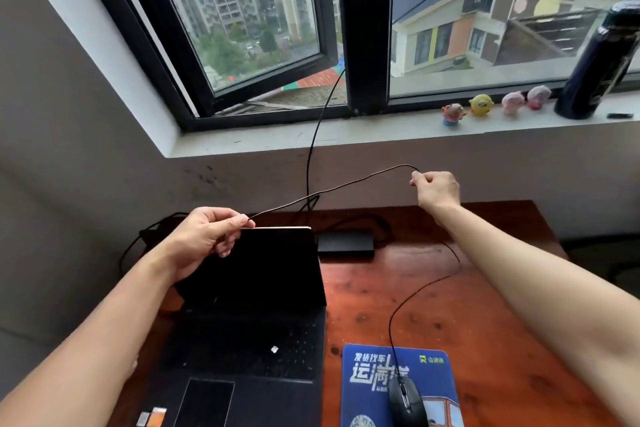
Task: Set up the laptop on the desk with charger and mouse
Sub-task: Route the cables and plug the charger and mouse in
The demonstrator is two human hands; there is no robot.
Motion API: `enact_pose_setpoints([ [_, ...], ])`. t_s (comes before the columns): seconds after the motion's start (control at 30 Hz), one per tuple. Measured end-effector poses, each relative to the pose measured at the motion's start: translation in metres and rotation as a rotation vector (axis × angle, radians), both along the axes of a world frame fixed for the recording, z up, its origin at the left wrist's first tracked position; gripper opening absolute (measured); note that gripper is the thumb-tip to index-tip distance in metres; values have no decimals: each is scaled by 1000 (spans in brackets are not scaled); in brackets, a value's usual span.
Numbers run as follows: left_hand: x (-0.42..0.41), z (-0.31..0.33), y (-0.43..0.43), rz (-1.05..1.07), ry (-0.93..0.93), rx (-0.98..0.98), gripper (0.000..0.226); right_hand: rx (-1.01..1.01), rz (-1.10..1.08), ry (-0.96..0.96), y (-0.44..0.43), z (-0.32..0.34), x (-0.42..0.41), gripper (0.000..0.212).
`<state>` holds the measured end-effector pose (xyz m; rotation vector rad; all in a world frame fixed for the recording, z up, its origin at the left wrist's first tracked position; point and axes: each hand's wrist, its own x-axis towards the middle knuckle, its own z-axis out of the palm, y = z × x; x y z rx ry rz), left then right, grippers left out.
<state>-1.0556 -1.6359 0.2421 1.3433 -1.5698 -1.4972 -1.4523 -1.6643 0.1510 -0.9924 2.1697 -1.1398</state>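
the window (263, 28) fills the top of my view, one pane swung open. below it the wooden desk (502, 288) carries the open laptop (249, 333) on its left half, screen dark. a blue mouse pad (363, 367) lies just right of the laptop, and a dark bottle (595, 66) stands on the sill at the far right. the black charger brick (344, 244) rests on the desk behind the laptop's right corner. the mouse (407, 402) sits on the pad's near edge. my left hand (204, 236) pinches a thin black cable (332, 188) just above the screen's top edge; my right hand (438, 189) pinches it higher up, over the back of the desk. four small toys (480, 105) line the sill
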Motion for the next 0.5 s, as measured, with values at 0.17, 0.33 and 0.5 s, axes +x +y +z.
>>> enact_pose_setpoints([
  [0.17,-13,17,-12,44,258,109,15,-4,158,-377,-26,21,50,18],
  [0.33,-46,33,-49,87,396,156,11,34,334,-430,-36,33,99,18],
  [0.5,-65,33,-98,52,382,202,17,60,427,-639,-23,24,138,17],
])
